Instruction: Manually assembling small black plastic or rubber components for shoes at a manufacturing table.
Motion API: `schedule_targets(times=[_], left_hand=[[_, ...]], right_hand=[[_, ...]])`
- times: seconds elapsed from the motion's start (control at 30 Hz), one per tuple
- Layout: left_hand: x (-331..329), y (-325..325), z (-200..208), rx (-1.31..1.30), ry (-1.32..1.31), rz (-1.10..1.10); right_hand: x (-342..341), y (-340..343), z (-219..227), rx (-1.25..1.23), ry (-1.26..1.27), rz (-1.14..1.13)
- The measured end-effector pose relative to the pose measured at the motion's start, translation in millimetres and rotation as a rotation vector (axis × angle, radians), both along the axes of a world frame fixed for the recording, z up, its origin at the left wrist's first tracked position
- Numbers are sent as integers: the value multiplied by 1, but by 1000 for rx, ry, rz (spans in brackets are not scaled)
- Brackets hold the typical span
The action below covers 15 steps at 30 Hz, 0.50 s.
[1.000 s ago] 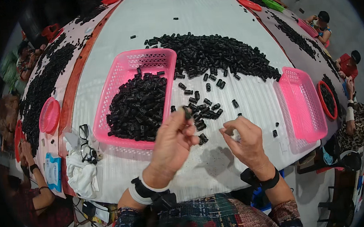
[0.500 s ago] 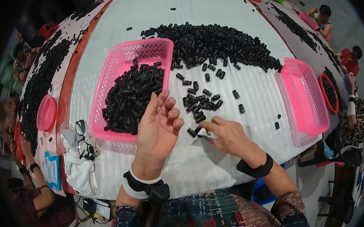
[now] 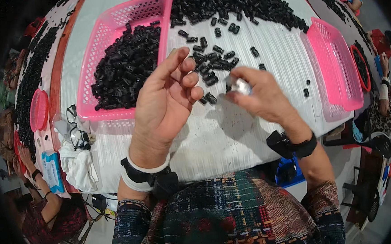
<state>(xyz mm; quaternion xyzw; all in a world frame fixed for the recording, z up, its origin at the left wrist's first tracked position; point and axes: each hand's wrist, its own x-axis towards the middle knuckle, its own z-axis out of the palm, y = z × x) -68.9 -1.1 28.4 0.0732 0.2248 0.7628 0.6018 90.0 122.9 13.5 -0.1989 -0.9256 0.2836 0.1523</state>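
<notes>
Black parts (image 3: 214, 64), left hand (image 3: 164, 90) spread beside pink basket (image 3: 109, 113), right hand (image 3: 261, 92) pinching blurred item (image 3: 241, 88)

Left hand (image 3: 164, 91), right hand (image 3: 262, 91): bare. Left wrist: black strap (image 3: 137, 170) over white band (image 3: 135, 184), boxy black module (image 3: 166, 184) attached. Right wrist: wide black strap (image 3: 304, 147), dark block (image 3: 278, 144) on it. Top (image 3: 222, 211): multicoloured patchwork print, dark green, blue, rust, stitch-like dashes, red blotches. Sleeves (image 3: 325, 208) matching, ending on forearms.
</notes>
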Motion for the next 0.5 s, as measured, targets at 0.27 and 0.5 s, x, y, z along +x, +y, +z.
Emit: schedule_targets(times=[0.27,0.5], left_hand=[[22,3,11,-63,597,-139],[32,0,7,-32,908,-37]], right_hand=[[12,-7,43,-517,172,-5],[21,-16,51,-821,238,-25]])
